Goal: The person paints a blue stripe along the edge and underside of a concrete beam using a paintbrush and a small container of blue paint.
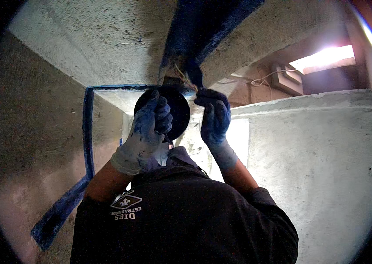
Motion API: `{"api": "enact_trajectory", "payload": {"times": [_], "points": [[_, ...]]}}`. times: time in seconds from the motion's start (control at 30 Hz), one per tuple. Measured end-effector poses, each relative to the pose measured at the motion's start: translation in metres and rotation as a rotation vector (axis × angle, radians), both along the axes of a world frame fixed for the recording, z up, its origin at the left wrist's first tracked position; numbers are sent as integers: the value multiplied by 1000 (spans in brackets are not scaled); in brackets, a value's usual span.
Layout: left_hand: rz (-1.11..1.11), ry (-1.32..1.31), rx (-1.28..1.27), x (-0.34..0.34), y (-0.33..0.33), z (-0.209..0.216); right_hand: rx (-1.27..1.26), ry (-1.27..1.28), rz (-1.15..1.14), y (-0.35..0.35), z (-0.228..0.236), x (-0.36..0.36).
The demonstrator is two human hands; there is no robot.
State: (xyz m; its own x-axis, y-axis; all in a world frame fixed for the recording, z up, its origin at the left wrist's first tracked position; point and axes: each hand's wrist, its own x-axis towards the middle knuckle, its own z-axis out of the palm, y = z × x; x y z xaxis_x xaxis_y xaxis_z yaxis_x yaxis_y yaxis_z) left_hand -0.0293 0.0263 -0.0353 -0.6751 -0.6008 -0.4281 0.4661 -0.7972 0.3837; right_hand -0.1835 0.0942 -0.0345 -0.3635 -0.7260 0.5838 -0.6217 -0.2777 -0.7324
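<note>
My left hand (148, 121), in a pale glove stained blue, is closed with its thumb up against a dark round object (179, 116), which looks like a tub or shallow pail. Its inside is too dark to make out. My right hand (214, 116), in a similar stained glove, is raised just to the right of it, fingers pressed together at the lower end of a dark blue band (195, 39). Thin tan strands (184, 78) stick out beside those fingertips. Whatever the right fingers pinch is hidden.
Rough grey plastered surfaces surround me. A blue painted strip (88, 132) runs along the left side and widens lower down. At the upper right are a bright opening (327, 59), a loose pale cable (263, 80) and a ledge. A pale wall (313, 176) stands on the right.
</note>
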Motion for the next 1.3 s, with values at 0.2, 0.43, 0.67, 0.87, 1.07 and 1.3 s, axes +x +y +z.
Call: {"api": "enact_trajectory", "payload": {"times": [0.2,0.43,0.67,0.87,1.07,1.3], "points": [[55,-146,-99,30,2,-21,69,364,-68,-58,-13,4],[-26,364,-211,64,-3,-89,398,342,-253,-71,-85,19],[354,-874,-1212,78,12,-59,303,235,-251,-64,-81,27],[234,-439,-390,83,10,-53,148,188,-267,-75,-68,30],[169,-445,-208,71,3,-52,101,-41,-248,-71,-88,26],[184,-360,76,59,4,-24,244,-69,-120,-53,-86,13]]}}
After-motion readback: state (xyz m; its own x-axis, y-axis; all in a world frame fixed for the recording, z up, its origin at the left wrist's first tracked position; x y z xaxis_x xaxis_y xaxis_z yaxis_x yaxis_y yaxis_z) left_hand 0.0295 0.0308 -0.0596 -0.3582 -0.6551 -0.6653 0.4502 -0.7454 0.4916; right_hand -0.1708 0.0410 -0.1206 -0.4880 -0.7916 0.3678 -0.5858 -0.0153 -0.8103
